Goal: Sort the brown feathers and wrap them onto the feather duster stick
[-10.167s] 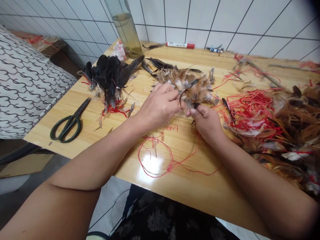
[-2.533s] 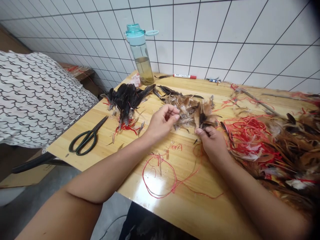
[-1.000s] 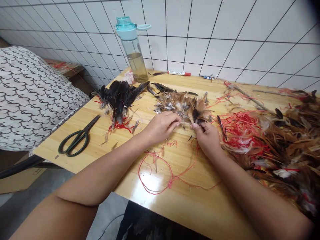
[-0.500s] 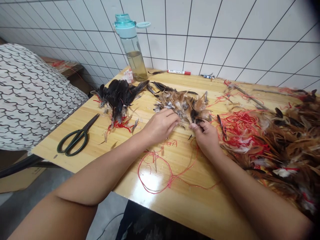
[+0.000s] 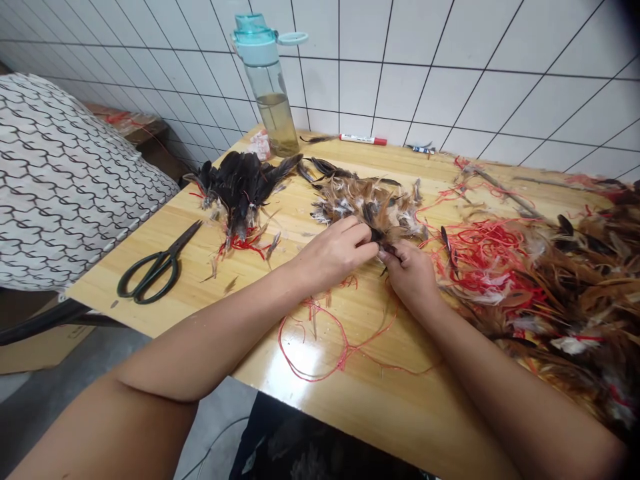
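My right hand point(image 5: 413, 270) is closed on a small bunch of brown and black feathers point(image 5: 387, 235), their tips fanning up. Fingers of my left hand point(image 5: 347, 250) are pinched against the same bunch, touching the right fingertips; the exact grip is partly hidden. Just beyond my hands lies a pile of loose brown, white and grey feathers point(image 5: 345, 193). A heap of black feathers point(image 5: 243, 187) with red thread at its base lies to the left. Nearer me, a loop of red string point(image 5: 345, 350) rests on the wooden table point(image 5: 395, 407).
Black-handled scissors point(image 5: 157, 270) lie at the table's left. A water bottle point(image 5: 275, 100) stands by the tiled wall, with a red marker point(image 5: 363, 140) beside it. Tangled red thread point(image 5: 493, 257) and a large heap of brown feathers point(image 5: 585, 287) cover the right side, below a thin stick point(image 5: 507, 193).
My left hand has moved right, from the edge of the loose feather pile to the bunch in my right hand. The view has shifted slightly.
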`<action>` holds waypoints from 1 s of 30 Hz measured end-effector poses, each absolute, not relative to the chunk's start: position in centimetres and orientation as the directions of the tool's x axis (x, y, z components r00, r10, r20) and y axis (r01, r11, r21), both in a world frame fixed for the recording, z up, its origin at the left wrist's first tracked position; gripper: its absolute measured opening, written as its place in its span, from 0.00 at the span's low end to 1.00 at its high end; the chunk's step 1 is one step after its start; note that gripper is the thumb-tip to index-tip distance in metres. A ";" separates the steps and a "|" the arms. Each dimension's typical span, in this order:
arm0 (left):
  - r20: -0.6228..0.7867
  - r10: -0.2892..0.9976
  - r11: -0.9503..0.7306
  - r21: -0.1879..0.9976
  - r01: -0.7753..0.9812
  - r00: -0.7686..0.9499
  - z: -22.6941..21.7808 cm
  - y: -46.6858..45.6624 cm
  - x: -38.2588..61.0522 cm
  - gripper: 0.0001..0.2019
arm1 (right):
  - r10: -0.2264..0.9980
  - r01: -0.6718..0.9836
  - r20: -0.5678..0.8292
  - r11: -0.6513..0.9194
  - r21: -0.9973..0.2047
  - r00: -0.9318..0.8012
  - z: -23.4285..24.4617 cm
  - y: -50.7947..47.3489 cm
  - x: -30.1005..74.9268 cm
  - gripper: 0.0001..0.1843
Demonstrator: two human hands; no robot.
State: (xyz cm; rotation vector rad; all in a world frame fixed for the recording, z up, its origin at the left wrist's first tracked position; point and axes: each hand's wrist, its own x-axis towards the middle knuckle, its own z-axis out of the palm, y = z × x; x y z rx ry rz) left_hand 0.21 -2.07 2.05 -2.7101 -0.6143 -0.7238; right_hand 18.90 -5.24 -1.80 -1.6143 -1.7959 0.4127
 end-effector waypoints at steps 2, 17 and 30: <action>0.548 0.328 -0.892 -0.089 0.444 0.769 1.8 -1.8 0.2 0.11 | 0.972 0.736 0.235 0.167 -0.656 -0.012 -1.8 -5.1 19.1 0.11; 0.636 0.416 -0.909 0.286 0.303 0.650 1.6 -1.2 -0.1 0.07 | 0.999 0.295 -0.035 -0.024 -0.955 -0.032 -0.9 -4.7 19.5 0.14; 0.594 0.355 -0.918 0.074 0.390 0.722 1.3 -1.2 0.1 0.11 | 0.946 0.147 -0.238 -0.209 -0.967 -0.219 1.1 -5.4 19.2 0.25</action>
